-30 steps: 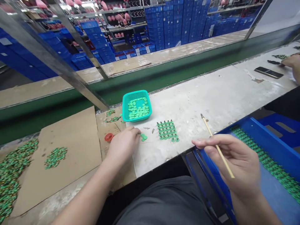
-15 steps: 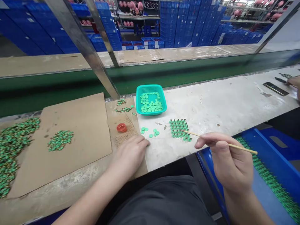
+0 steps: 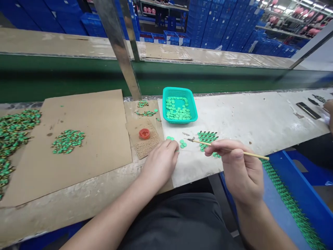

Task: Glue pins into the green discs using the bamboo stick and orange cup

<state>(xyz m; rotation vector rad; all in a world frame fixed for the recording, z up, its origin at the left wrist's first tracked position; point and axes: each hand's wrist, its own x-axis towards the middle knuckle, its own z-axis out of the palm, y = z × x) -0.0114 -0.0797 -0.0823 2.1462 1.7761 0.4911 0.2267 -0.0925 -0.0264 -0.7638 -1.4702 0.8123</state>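
My left hand point(image 3: 161, 160) rests on the table edge, fingers curled down and pressed together. A sliver of a green disc point(image 3: 178, 151) shows at its fingertips. Small groups of loose green discs point(image 3: 183, 143) lie just beyond it. In my right hand point(image 3: 240, 166) is a thin wooden stick point(image 3: 201, 142), pinched between thumb and fingers. Its dark, finely pointed tip hangs near the loose discs, pointing left. Under and behind this hand stand rows of green discs with dark pieces on them point(image 3: 205, 136), partly hidden. An orange-red cap point(image 3: 144, 133) with liquid-like content sits left of the discs.
A turquoise basket point(image 3: 179, 121) holds more green discs. Cardboard point(image 3: 104, 128) on the left carries a pile of small green-and-gold pieces point(image 3: 68, 141); a larger heap point(image 3: 15, 128) lies beyond. A blue crate point(image 3: 299, 173) stands lower right. A phone point(image 3: 308, 110) lies near another person's hand.
My right hand has drawn the stick's tip left, off the rows and toward the loose discs. My left hand has reached a loose disc. The camera view has also shifted.
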